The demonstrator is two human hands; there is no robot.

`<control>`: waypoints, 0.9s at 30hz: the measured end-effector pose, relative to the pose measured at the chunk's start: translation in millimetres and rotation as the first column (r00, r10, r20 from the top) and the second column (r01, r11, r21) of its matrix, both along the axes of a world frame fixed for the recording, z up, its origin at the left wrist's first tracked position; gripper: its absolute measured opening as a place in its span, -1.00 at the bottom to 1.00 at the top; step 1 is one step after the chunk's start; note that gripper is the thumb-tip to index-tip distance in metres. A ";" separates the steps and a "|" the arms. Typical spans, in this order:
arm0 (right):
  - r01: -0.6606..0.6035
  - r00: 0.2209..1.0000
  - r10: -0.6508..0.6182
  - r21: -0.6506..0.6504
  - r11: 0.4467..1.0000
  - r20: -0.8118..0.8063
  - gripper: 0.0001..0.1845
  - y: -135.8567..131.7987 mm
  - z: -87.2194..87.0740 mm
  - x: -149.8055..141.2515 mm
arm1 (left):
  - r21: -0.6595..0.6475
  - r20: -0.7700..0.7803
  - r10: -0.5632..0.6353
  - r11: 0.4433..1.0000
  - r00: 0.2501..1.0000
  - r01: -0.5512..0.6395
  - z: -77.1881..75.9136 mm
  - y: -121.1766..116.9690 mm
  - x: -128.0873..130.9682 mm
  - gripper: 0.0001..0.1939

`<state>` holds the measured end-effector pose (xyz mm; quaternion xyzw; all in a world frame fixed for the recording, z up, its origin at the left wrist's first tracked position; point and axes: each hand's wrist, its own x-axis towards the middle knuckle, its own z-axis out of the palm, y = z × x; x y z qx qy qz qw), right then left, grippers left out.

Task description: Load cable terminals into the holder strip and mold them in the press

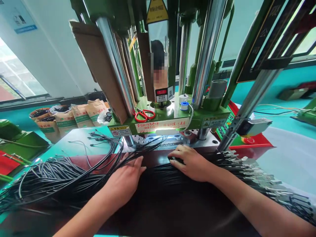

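Note:
My left hand [129,174] is closed round several black cables [145,151] in front of the press. Their far ends reach over the lit metal mould [163,140] at the base, and the other way they trail off to the left. To the right, my right hand [191,161] pinches a small black piece [178,160] between thumb and fingers; its exact kind is hidden. Beneath both hands lies a dense layer of black cables [168,174], running right to pale connector ends [256,174]. A dark red board edge [155,158] shows between the hands.
The green press [172,112] stands ahead with steel columns [208,52]. Red-handled snips [145,115] and a blue-white tape roll [184,105] lie on its plate. A loose cable pile [56,174] spreads left; a red control panel [256,141] is right. Paper sacks [81,115] stand behind.

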<state>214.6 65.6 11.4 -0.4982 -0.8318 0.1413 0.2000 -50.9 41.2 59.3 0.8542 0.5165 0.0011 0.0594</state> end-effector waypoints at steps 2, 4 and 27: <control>-0.002 1.000 0.002 0.006 1.000 0.001 -0.72 -0.5 -2.6 -0.3 | 0.054 -0.062 0.002 0.999 0.998 0.001 9.1 8.8 -13.0 -0.51; -0.001 1.000 0.001 0.006 1.000 -0.022 -0.73 -0.6 -2.4 -1.7 | 0.089 -0.106 0.026 0.996 0.994 -0.017 17.9 17.2 -20.8 -0.52; -0.101 0.978 0.067 -0.166 0.981 -0.196 -0.86 -10.1 27.4 -51.9 | -0.228 0.411 0.090 0.974 0.907 0.006 10.3 20.6 -20.1 -0.87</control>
